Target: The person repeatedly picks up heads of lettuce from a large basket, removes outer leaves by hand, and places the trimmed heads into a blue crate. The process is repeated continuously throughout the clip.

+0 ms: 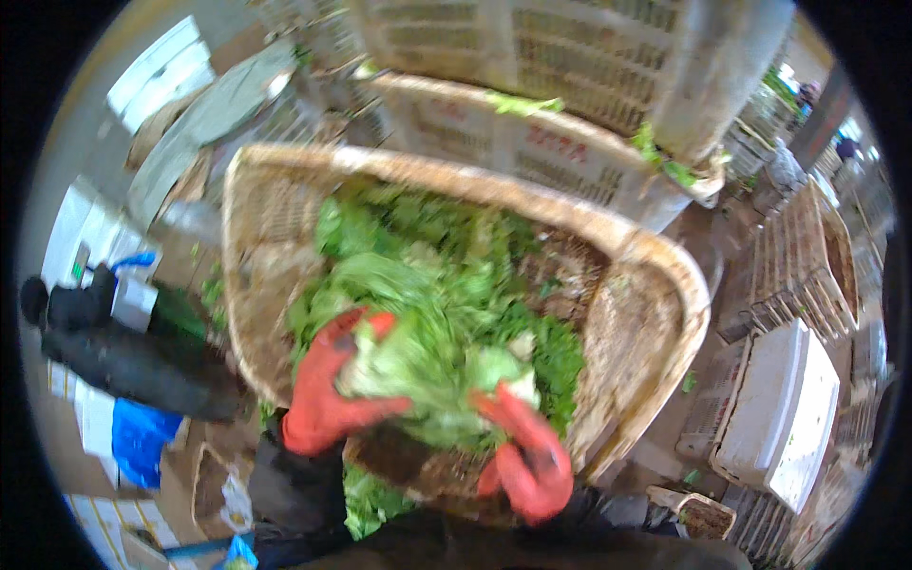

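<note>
A large pale plastic crate (641,356), its walls stained brown, stands before me with leafy green lettuce (399,285) in it. My left hand (342,385), in a red-orange glove, is spread round the pale stem side of a lettuce head (385,363). My right hand (527,449), gloved alike, has its fingertips at another lettuce head (499,370) with a whitish base; blur hides whether they grip it. Darker, curly leaves (559,356) lie at the crate's right, and brown dirt shows on its floor.
Tall slatted crates (584,50) stand behind, leaf scraps on a rim. At right are a white foam box (769,406) and an empty-looking slatted crate (805,263). A person in dark clothes (121,342) is at left, near white boxes and a blue plastic bag (142,438).
</note>
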Available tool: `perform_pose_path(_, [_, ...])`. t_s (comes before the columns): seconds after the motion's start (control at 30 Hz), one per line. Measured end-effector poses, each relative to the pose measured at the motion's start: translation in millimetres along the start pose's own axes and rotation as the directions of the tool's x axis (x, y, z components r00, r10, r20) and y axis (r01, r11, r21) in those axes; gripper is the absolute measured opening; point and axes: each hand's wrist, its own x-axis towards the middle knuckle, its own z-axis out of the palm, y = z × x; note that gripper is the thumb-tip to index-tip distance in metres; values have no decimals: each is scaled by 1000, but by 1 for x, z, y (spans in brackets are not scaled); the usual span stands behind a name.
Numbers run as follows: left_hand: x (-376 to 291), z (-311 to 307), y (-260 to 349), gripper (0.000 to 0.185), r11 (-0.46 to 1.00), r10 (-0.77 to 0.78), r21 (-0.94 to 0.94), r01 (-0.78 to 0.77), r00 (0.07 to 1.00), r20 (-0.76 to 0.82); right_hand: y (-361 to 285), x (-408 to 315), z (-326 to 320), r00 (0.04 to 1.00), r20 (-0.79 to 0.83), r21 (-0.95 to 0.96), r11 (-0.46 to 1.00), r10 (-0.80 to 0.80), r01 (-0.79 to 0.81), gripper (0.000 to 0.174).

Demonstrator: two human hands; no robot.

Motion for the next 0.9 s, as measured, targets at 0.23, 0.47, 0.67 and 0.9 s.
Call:
perform_pose_path(0.23, [-223, -42, 66, 94, 877, -379, -313, 366, 925, 21, 141, -43, 44, 667, 742, 306, 851, 68, -428, 52])
perform_pose_path(0.47, [-469, 75, 19, 58, -346, -534, -935, -77, 836, 128, 90, -56, 135, 560, 801, -540, 660, 212, 523, 28])
perform_pose_path(0.67, [-547, 79, 22, 70, 309, -435, -937, -166, 851, -294, 74, -51, 192, 620, 557, -830, 341, 553, 441, 32])
perform_pose_path(0.9, [-495, -5, 11, 59, 823, -515, -362, 438, 304, -801, 81, -72, 220, 345, 682, -616, 761, 645, -205, 62])
